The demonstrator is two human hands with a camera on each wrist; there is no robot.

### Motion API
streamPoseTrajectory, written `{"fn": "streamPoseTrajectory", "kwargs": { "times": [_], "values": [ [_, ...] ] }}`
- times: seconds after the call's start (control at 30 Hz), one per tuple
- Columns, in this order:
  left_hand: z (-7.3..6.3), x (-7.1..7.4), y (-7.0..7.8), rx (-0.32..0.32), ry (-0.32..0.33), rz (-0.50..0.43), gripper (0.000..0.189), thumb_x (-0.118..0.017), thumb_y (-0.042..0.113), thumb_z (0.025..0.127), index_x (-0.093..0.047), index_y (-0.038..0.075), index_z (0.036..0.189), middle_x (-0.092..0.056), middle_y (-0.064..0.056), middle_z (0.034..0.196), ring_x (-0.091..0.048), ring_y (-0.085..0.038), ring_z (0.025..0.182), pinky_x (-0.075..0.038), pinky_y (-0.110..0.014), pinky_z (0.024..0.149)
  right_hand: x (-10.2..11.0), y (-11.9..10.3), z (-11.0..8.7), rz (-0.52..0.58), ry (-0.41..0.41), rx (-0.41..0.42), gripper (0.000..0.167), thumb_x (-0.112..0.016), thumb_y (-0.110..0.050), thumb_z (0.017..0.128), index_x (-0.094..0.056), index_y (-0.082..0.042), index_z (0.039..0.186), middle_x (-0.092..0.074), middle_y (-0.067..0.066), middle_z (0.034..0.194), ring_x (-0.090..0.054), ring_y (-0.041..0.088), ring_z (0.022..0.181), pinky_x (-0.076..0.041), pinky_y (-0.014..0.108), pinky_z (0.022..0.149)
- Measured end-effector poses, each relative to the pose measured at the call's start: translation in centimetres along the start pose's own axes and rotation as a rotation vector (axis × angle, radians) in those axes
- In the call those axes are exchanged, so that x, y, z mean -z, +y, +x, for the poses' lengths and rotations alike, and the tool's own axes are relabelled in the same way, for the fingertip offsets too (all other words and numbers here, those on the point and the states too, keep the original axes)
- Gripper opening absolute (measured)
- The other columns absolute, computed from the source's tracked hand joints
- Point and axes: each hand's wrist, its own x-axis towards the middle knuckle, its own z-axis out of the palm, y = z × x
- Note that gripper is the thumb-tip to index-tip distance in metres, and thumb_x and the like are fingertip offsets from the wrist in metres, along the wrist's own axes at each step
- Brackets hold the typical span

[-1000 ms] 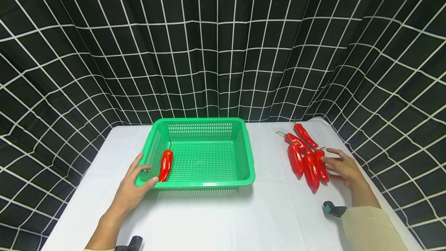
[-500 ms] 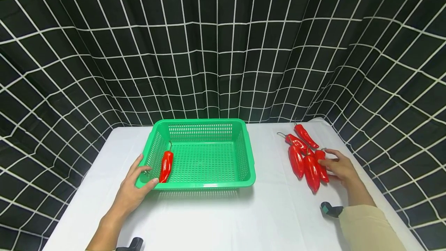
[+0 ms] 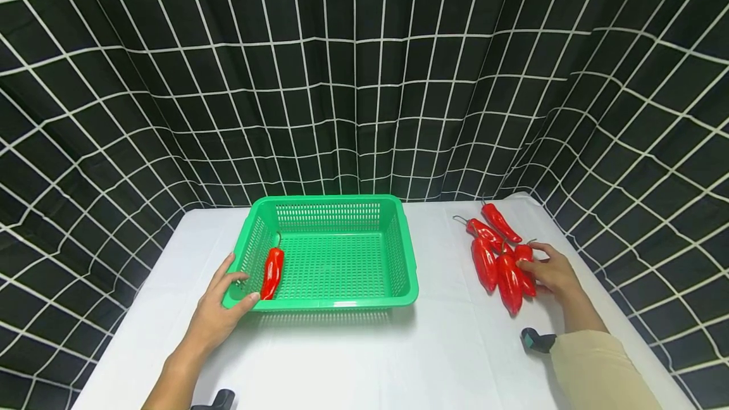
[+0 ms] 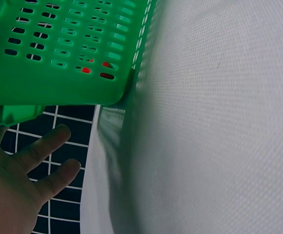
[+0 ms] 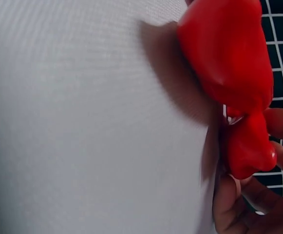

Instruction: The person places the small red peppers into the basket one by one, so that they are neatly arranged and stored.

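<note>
My left hand (image 3: pixel 213 318) holds the front left corner of a green plastic basket (image 3: pixel 364 301), with thumb on the front rim and a finger over the left rim. Inside, along the left side, lies one red chili pepper (image 3: pixel 273 273). At the right, my right hand (image 3: pixel 552 271) has its thumb and fingers around the rightmost red chili pepper (image 3: pixel 524 253) of a group. The right wrist view shows fingertips on both sides of a pepper end (image 5: pixel 248 151). Another pepper (image 5: pixel 229 53) looms closer there.
Several red chili peppers (image 3: pixel 509 283) lie close together on the white tablecloth (image 3: pixel 353 366), some overlapping. A black curtain with white grid lines (image 3: pixel 364 81) encloses the back and sides. Black wrist devices (image 3: pixel 535 340) sit near both wrists.
My right hand has moved slightly left onto the rightmost pepper, its fingers closing around it. The left hand, the basket and the pepper inside have barely moved.
</note>
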Motion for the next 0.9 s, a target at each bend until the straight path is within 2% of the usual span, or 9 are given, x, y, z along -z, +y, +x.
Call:
{"fn": "streamPoseTrajectory", "kwargs": {
  "times": [0.23,0.33,0.47,0.7,0.9],
  "values": [
    [0.0,-0.1,-0.2,0.001,0.001,0.004,0.042,-0.07,0.035,0.087,-0.058,0.01,0.12,-0.018,0.0,0.158,-0.023,-0.044,0.138,-0.025,-0.072,0.097,0.0,-0.1,0.4,-0.042,-0.011,0.002,0.091,-0.074,-0.031,0.086,-0.016,-0.007,0.153,-0.034,0.038,0.131,-0.055,0.039,0.097,-0.057,0.035,0.062],
    [0.0,-0.1,-0.2,-0.002,0.003,0.002,0.042,-0.071,0.034,0.087,-0.059,0.01,0.119,-0.018,0.0,0.158,-0.023,-0.044,0.138,-0.025,-0.072,0.097,0.2,-0.3,0.3,-0.051,-0.022,-0.004,0.089,-0.073,-0.028,0.087,-0.016,-0.006,0.153,-0.033,0.038,0.13,-0.056,0.033,0.087,-0.056,0.034,0.061],
    [0.1,-0.1,-0.2,-0.004,0.004,0.002,0.042,-0.07,0.034,0.087,-0.059,0.01,0.119,-0.018,0.0,0.158,-0.024,-0.044,0.138,-0.026,-0.072,0.096,0.4,-0.4,0.3,-0.05,-0.028,-0.008,0.086,-0.072,-0.024,0.087,-0.019,-0.003,0.151,-0.035,0.037,0.129,-0.056,0.03,0.083,-0.056,0.033,0.062],
    [0.1,-0.1,-0.2,-0.004,0.003,0.003,0.042,-0.07,0.034,0.087,-0.059,0.01,0.119,-0.018,0.0,0.158,-0.024,-0.045,0.137,-0.026,-0.072,0.096,0.8,0.0,0.3,0.028,-0.017,-0.015,0.083,-0.07,-0.02,0.087,-0.02,-0.001,0.15,-0.033,0.037,0.131,-0.056,0.039,0.095,-0.058,0.04,0.066],
    [0.1,-0.1,-0.2,-0.002,0.002,0.005,0.042,-0.071,0.033,0.087,-0.058,0.01,0.119,-0.018,-0.001,0.158,-0.024,-0.045,0.138,-0.026,-0.072,0.097,1.2,0.8,0.2,0.187,-0.026,-0.031,0.088,-0.07,-0.021,0.088,-0.012,-0.008,0.154,-0.024,0.037,0.141,-0.039,0.052,0.12,-0.055,0.047,0.077]
  ]
}}
